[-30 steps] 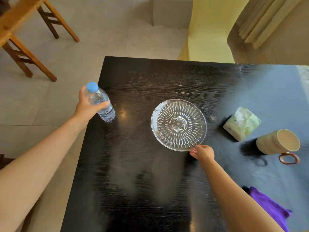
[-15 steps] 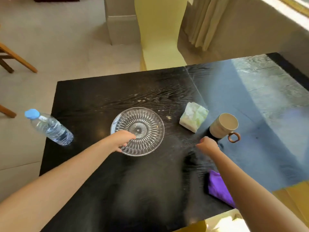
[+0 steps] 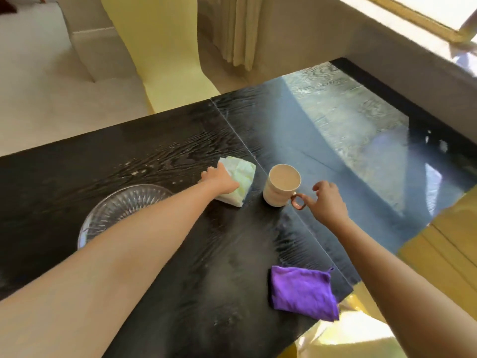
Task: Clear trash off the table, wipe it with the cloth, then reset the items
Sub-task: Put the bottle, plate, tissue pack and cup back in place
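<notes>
Touching tissue pack (image 3: 241,174), left hand (image 3: 220,181)

No lettering reading clearly anywhere, pale green packet (image 3: 240,177) perhaps carrying print, blurring too much to make out

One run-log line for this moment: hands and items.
left hand: on tissue pack | right hand: at mug handle, contact unclear | purple cloth: lying untouched | glass plate: partly behind left forearm
</notes>
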Tool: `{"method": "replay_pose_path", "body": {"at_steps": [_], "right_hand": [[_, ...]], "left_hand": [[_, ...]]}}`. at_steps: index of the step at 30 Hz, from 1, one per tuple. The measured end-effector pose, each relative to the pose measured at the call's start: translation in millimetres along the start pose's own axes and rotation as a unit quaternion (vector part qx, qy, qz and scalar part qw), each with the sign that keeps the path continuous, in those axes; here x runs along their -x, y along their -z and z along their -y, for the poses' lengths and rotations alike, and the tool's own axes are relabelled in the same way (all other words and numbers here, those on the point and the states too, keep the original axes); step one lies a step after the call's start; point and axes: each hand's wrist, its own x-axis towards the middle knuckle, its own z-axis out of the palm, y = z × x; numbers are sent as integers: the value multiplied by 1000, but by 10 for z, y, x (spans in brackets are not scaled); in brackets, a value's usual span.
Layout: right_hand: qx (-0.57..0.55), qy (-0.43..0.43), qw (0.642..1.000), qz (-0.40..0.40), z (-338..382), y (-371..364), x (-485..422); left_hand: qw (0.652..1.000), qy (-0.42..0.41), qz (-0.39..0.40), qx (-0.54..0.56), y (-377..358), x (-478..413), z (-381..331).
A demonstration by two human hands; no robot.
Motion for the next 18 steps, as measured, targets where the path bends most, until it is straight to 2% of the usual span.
{"method": "replay_pose_path", "body": {"at_steps": [4, 11, 15, 18], "right_hand": [[-50, -11, 997, 62, -155, -242, -45], [-142, 16, 989, 48, -133, -431, 13], [-252, -20, 962, 104, -34, -523, 36], [-344, -42, 931, 112, 67, -599, 59]], "left_hand": [[999, 17, 14, -38, -377, -179, -52], [996, 13, -78, -49, -771, -367, 22], [990, 5, -138, -23, -822, -409, 33], [990, 6, -142, 12, -799, -347, 53]]}}
